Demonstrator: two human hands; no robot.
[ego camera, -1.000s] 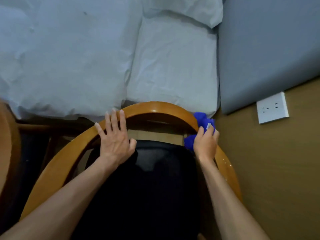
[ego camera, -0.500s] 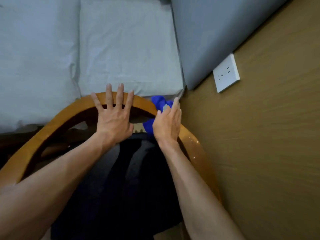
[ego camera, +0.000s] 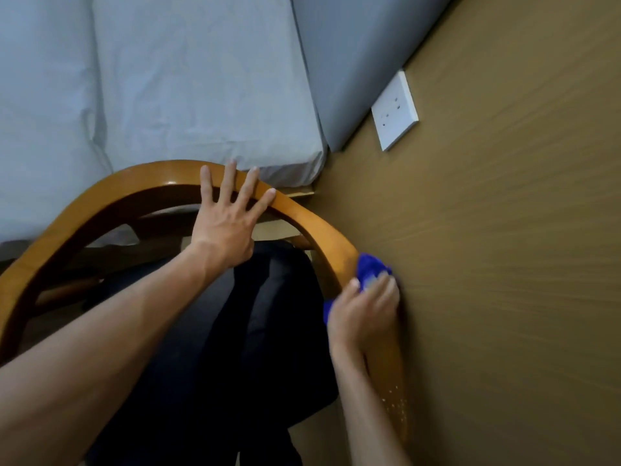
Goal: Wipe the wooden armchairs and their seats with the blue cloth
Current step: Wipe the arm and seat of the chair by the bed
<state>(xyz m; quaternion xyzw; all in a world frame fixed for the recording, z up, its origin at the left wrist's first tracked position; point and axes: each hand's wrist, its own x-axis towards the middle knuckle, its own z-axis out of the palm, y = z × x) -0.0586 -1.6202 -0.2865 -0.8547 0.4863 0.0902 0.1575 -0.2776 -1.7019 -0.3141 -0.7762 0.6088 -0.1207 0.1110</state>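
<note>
The right hand (ego camera: 364, 314) was clamped down on the blue cloth (ego camera: 369, 269), fingers curled over it and pressing it onto the curved wooden rail of the armchair (ego camera: 134, 183). The cloth bunched out ahead of the fingertips and a little fold of it showed below the thumb side, on the seat side of the rail. Right up against the outer edge of that hand ran the brown wall (ego camera: 504, 264), so the cloth sat squeezed between rail and wall. Behind the wrist, the rail carried on toward the camera with small bright specks on its glossy surface.

Over on the other side, the left hand (ego camera: 228, 223) lay flat and spread wide, fingers apart, palm resting on the top of the same rail, gripping nothing. Its fingertips reached over the far edge of the wood. The two hands were well apart along the curve.

Beneath both forearms sat the dark seat cushion (ego camera: 268, 331), filling the space inside the rail. Beyond the left fingertips lay the pale bed (ego camera: 188, 79), its mattress corner just past the rail. Farther out from the right hand, up the wall, a white socket plate (ego camera: 395, 111) was mounted beside the grey headboard panel (ego camera: 353, 45).
</note>
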